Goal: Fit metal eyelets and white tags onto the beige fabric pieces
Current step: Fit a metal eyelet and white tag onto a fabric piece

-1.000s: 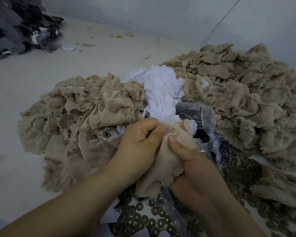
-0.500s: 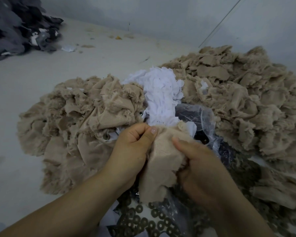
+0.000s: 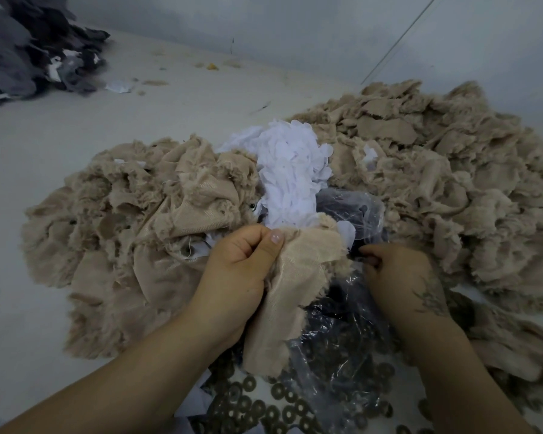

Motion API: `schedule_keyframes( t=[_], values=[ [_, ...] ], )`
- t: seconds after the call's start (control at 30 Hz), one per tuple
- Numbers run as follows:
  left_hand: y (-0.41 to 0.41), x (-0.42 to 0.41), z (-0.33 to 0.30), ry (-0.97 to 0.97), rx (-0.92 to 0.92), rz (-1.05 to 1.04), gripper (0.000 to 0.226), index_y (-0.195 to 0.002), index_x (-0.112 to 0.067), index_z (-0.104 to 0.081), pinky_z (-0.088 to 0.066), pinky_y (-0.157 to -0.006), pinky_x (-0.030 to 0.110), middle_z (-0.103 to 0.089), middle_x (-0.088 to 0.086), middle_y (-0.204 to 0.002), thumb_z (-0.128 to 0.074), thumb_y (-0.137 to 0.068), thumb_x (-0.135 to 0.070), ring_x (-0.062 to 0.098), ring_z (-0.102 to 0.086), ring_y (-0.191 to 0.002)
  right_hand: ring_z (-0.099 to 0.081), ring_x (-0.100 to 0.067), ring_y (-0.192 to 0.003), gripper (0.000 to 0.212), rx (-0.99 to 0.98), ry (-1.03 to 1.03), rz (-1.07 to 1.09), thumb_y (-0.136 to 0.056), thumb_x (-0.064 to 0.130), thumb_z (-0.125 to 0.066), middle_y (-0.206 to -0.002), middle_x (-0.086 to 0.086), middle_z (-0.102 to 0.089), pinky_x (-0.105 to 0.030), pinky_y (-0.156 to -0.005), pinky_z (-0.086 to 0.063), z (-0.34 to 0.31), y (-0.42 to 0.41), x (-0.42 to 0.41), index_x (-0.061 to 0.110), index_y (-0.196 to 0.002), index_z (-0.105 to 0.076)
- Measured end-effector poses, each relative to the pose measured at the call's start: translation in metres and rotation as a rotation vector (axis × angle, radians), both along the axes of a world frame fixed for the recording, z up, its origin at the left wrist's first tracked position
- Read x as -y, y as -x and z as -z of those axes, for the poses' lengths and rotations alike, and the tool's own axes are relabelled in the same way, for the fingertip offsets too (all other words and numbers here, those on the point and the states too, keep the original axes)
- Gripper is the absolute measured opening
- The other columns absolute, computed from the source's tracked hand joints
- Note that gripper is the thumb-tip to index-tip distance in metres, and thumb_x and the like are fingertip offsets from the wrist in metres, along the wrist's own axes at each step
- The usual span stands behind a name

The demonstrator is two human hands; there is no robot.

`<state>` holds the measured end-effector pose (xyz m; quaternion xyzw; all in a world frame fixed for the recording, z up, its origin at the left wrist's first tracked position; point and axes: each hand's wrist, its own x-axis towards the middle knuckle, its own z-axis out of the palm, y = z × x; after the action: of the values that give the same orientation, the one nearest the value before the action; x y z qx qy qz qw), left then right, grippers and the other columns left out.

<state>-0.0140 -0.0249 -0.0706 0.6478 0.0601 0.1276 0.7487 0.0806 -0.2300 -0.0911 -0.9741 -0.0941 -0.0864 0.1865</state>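
Head view: left hand (image 3: 239,270) grips beige fabric piece (image 3: 290,296), thumb pressed on its upper edge, cloth hanging below the fist. Right hand (image 3: 398,274), fingers curled, reaches into clear plastic bag (image 3: 351,208) just beside it; what they pinch is hidden. Ring-shaped metal eyelets (image 3: 264,411) lie below. No legible writing.

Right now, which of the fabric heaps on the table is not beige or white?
The dark grey heap at the far left corner. It lies apart from the two beige heaps and the white tags between them.
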Motion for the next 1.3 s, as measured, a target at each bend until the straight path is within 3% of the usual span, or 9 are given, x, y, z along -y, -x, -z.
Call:
schedule_keyframes(
  t=[0.1, 0.27, 0.43, 0.63, 0.73, 0.83, 0.97, 1.13, 1.3],
  values=[
    [0.0, 0.0, 0.001, -0.006, 0.0, -0.007, 0.041, -0.074, 0.003, -0.048, -0.036, -0.053, 0.027, -0.038, 0.003, -0.058, -0.057, -0.096, -0.03, 0.019, -0.033, -0.057, -0.065, -0.025, -0.081, 0.024, -0.045, -0.026, -0.053, -0.084, 0.013, -0.074, -0.095, -0.01, -0.075, -0.024, -0.072, -0.043, -0.001, -0.001, 0.002, 0.013, -0.107, -0.076],
    [0.0, 0.0, 0.0, 0.037, 0.011, 0.019, 0.047, -0.084, 0.01, -0.05, -0.038, -0.066, 0.041, -0.041, 0.034, -0.069, -0.059, -0.093, -0.036, 0.026, -0.041, -0.069, -0.055, -0.013, -0.075, 0.019, -0.028, -0.084, -0.111, -0.083, 0.01, -0.076, -0.089, -0.008, -0.073, -0.02, -0.066, -0.035, 0.002, -0.002, 0.002, 0.011, -0.101, -0.075],
    [0.001, 0.001, -0.001, 0.057, 0.008, 0.015, 0.05, -0.085, 0.012, -0.048, -0.037, -0.068, 0.043, -0.042, 0.037, -0.072, -0.059, -0.09, -0.037, 0.026, -0.042, -0.072, -0.053, -0.017, -0.068, 0.021, -0.02, -0.071, -0.111, -0.086, 0.014, -0.073, -0.077, -0.004, -0.066, -0.026, -0.062, -0.042, 0.008, -0.004, 0.002, 0.013, -0.107, -0.074],
    [0.001, 0.0, 0.001, 0.052, 0.003, 0.018, 0.048, -0.08, 0.009, -0.048, -0.036, -0.064, 0.042, -0.041, 0.026, -0.066, -0.058, -0.09, -0.037, 0.027, -0.039, -0.067, -0.058, -0.026, -0.099, 0.059, -0.029, 0.102, -0.141, -0.09, 0.017, -0.067, -0.129, -0.01, -0.053, -0.026, -0.076, -0.042, 0.01, -0.007, 0.001, 0.031, -0.144, -0.05],
    [0.0, 0.0, 0.001, 0.043, -0.001, 0.017, 0.047, -0.082, 0.009, -0.051, -0.038, -0.066, 0.042, -0.042, 0.036, -0.07, -0.058, -0.09, -0.036, 0.028, -0.041, -0.068, -0.064, -0.034, -0.09, 0.034, 0.017, 0.038, -0.184, -0.083, 0.003, -0.072, -0.109, -0.02, -0.066, -0.023, -0.067, -0.033, 0.006, -0.012, -0.003, 0.009, -0.116, -0.073],
    [0.0, -0.001, 0.002, 0.03, -0.005, 0.017, 0.04, -0.077, 0.003, -0.054, -0.039, -0.064, 0.038, -0.045, 0.023, -0.066, -0.058, -0.094, -0.034, 0.026, -0.04, -0.066, -0.066, -0.036, -0.075, 0.019, 0.086, -0.057, -0.17, -0.073, -0.009, -0.076, -0.085, -0.024, -0.071, -0.028, -0.064, -0.037, 0.003, -0.011, -0.003, 0.001, -0.089, -0.079],
    [0.0, -0.001, 0.002, 0.019, -0.003, 0.026, 0.041, -0.075, 0.001, -0.053, -0.037, -0.062, 0.036, -0.045, 0.019, -0.065, -0.058, -0.093, -0.035, 0.025, -0.038, -0.064, -0.052, -0.021, -0.073, 0.013, 0.035, -0.073, -0.143, -0.08, 0.0, -0.073, -0.087, -0.018, -0.068, -0.027, -0.061, -0.029, 0.01, -0.011, -0.001, 0.003, -0.092, -0.075],
    [0.002, -0.002, 0.0, 0.034, -0.009, 0.024, 0.043, -0.075, 0.002, -0.053, -0.038, -0.062, 0.038, -0.046, 0.016, -0.067, -0.059, -0.089, -0.039, 0.026, -0.039, -0.064, -0.055, -0.027, -0.082, 0.008, 0.027, -0.039, -0.095, -0.092, 0.01, -0.064, -0.093, -0.016, -0.064, -0.031, -0.064, -0.032, 0.011, -0.011, -0.003, 0.005, -0.094, -0.071],
    [0.003, -0.001, -0.002, 0.039, -0.003, 0.017, 0.048, -0.081, 0.01, -0.05, -0.038, -0.065, 0.042, -0.042, 0.038, -0.07, -0.059, -0.089, -0.037, 0.028, -0.041, -0.068, -0.058, -0.03, -0.088, 0.019, -0.119, -0.044, -0.184, -0.087, -0.002, -0.068, -0.102, -0.027, -0.065, -0.016, -0.058, -0.03, -0.001, -0.012, -0.004, -0.003, -0.106, -0.07]
  ],
)
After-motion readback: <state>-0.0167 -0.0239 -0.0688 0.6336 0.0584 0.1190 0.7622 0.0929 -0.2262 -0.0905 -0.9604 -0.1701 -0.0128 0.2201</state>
